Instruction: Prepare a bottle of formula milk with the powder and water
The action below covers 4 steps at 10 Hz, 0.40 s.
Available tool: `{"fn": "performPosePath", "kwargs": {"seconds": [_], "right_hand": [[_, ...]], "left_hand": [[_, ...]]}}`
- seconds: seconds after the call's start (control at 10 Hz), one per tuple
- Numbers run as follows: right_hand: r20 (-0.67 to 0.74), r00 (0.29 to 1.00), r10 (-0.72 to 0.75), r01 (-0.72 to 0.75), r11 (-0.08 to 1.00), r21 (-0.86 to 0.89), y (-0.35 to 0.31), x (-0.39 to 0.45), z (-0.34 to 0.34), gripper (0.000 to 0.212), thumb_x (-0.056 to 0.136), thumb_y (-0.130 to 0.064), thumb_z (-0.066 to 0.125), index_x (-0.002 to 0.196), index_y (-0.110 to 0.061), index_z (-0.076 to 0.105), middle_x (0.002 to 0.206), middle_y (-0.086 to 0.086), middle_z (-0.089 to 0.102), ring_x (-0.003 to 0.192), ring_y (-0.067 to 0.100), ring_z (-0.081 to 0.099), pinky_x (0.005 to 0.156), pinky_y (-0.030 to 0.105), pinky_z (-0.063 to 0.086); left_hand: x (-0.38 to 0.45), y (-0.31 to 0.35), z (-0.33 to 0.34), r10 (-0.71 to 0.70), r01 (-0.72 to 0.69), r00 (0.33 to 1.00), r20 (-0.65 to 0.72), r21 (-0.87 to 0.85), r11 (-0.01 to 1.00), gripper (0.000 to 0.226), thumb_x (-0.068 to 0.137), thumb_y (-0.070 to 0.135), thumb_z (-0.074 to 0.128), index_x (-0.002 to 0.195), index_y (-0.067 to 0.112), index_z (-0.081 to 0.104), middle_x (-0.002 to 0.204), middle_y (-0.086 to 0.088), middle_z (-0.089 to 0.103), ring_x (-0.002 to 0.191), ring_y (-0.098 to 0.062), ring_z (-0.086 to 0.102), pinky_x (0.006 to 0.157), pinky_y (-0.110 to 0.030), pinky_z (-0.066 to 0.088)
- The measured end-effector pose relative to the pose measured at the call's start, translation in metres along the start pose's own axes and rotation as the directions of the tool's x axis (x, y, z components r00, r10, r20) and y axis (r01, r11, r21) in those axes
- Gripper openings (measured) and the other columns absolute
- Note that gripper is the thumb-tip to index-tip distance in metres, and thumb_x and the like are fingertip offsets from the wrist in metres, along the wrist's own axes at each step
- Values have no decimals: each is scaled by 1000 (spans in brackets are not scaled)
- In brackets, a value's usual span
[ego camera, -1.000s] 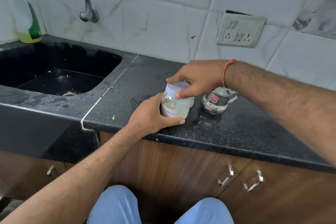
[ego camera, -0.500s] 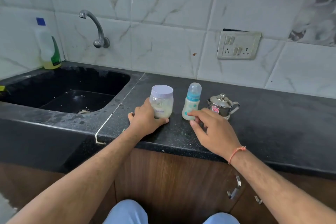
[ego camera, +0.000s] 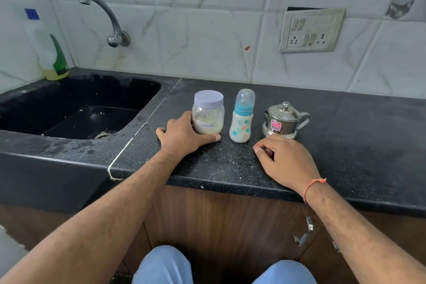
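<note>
Left hand (ego camera: 184,134) cupped round jar (ego camera: 208,113); right hand (ego camera: 281,159) loosely curled, empty; upright bottle (ego camera: 242,117) just far-left, nearer it.

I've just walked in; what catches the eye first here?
Three small things in a row on the black speckled counter: a clear powder jar with a lilac lid, a capped blue baby bottle and a shiny steel lidded pot. The left hand holds the jar; the right hand rests nearby.
</note>
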State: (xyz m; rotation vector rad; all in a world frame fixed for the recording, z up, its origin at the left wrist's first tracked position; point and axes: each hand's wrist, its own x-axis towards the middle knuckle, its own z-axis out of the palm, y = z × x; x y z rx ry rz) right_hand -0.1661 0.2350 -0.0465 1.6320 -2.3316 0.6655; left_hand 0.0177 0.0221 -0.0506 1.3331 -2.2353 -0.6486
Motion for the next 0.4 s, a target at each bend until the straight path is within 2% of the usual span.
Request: {"fn": "performPosePath", "kwargs": {"seconds": [0.3,0.4], "right_hand": [[0,1000,0,0,1000,0,-2,-1,-2,19,101,-44,57,101,-38,75,80,-17,58,74,8,58,64,35,54],[-17,1000,1,-1,1000,-18,-3,-3,-2,20,101,-43,56,103,-37,76,79,-17,57,76,9,58,66,35,55]], "left_hand": [[-6,3,-4,-3,3,1000,-13,13,1000,99,61,90,82,140,39,53,135,13,68,143,-21,50,120,-53,25],[-9,5,-2,-29,30,999,-20,83,996,128,55,99,76,156,28,43,156,1,57,153,-28,43,126,-60,21]]}}
